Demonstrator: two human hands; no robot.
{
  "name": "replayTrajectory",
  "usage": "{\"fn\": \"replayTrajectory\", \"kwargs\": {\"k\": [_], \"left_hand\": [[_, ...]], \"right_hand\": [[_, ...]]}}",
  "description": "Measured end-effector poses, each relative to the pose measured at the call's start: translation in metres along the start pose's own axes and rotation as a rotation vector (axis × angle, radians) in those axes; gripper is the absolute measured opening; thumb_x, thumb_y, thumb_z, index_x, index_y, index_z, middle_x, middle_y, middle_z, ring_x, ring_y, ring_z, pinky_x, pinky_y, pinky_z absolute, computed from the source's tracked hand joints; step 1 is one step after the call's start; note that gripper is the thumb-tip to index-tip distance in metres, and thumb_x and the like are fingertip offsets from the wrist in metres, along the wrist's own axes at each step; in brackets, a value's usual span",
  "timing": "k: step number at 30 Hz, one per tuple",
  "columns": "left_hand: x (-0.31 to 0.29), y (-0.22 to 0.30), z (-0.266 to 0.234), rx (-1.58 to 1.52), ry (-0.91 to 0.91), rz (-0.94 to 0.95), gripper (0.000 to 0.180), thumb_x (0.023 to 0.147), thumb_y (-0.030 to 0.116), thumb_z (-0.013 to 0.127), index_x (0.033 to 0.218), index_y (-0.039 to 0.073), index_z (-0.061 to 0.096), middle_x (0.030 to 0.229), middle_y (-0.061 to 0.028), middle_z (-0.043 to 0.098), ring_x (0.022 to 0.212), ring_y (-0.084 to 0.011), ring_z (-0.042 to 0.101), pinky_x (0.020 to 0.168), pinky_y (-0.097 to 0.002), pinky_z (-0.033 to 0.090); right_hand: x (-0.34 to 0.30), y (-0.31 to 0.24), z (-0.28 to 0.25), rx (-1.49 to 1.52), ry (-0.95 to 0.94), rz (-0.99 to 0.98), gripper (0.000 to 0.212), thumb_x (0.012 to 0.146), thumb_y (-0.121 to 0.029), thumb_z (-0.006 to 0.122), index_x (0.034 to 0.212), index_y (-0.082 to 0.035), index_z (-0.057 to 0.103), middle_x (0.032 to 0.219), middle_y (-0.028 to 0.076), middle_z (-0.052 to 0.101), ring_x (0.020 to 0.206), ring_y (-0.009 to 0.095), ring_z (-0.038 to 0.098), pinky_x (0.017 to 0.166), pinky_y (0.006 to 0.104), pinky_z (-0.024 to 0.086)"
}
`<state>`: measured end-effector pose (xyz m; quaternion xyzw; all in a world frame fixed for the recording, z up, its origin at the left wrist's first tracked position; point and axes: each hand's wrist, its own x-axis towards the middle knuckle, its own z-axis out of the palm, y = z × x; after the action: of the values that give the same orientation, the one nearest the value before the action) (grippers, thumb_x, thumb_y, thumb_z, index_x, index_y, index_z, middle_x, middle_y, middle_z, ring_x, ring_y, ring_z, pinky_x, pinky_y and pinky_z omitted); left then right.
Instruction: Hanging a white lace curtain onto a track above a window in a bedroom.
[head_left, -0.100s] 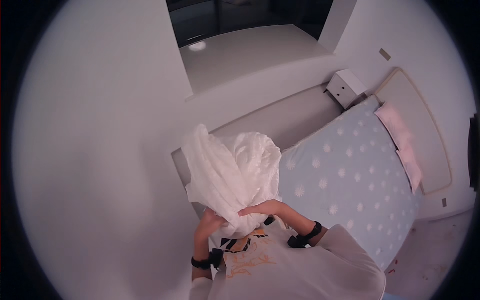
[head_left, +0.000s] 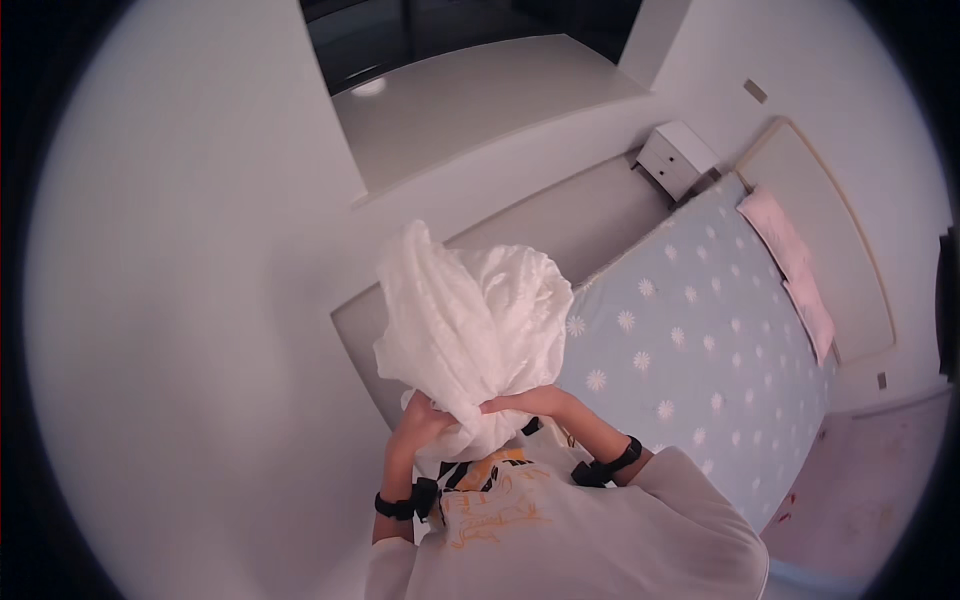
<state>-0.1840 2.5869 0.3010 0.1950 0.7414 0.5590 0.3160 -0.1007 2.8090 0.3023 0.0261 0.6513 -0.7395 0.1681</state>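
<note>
A large bundle of thin white cloth point(head_left: 480, 320), wrinkled and slightly shiny, is bunched up in front of my chest. My left hand point(head_left: 425, 416) is closed on its lower left side, with the fingers partly hidden in the folds. From the right, my right hand point(head_left: 522, 402) grips the gathered middle, its thumb pointing left across the cloth. Loose folds fan out above both hands, and a smaller gathered part hangs just below them against my shirt. Whether the bundle is a sheet, a cover or a bag I cannot tell.
To the right stands a bed point(head_left: 690, 330) with a blue, daisy-patterned sheet and pink pillows point(head_left: 785, 240) against a padded headboard point(head_left: 830, 210). Beyond it are a white nightstand point(head_left: 676, 160) and a wide window ledge point(head_left: 490, 105). A plain wall point(head_left: 190, 300) rises at left.
The room has shifted a little up and left in the view. Both hands and the white cloth sit slightly higher in the picture; the grip looks the same.
</note>
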Motion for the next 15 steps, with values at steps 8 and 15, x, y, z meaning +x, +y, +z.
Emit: {"fn": "replayTrajectory", "kwargs": {"k": [8, 15], "left_hand": [[-0.005, 0.026, 0.028, 0.103, 0.013, 0.136, 0.075, 0.067, 0.02, 0.083, 0.13, -0.004, 0.049, 0.129, -0.0166, 0.057, 0.124, -0.0269, 0.05, 0.104, -0.0363, 0.039], [0.009, 0.004, 0.011, 0.142, -0.036, 0.226, 0.075, 0.063, 0.013, 0.086, 0.129, 0.0, 0.051, 0.127, -0.0122, 0.058, 0.117, -0.0236, 0.056, 0.098, -0.0355, 0.044]], "right_hand": [[-0.034, 0.005, 0.001, 0.033, 0.19, -0.163, 0.084, 0.069, -0.025, 0.087, 0.136, 0.002, 0.046, 0.137, 0.01, 0.051, 0.125, 0.022, 0.047, 0.108, 0.0322, 0.036], [-0.011, 0.031, 0.013, 0.029, 0.246, -0.283, 0.079, 0.074, -0.028, 0.083, 0.137, 0.001, 0.044, 0.139, 0.011, 0.049, 0.128, 0.022, 0.045, 0.109, 0.0318, 0.034]]}}
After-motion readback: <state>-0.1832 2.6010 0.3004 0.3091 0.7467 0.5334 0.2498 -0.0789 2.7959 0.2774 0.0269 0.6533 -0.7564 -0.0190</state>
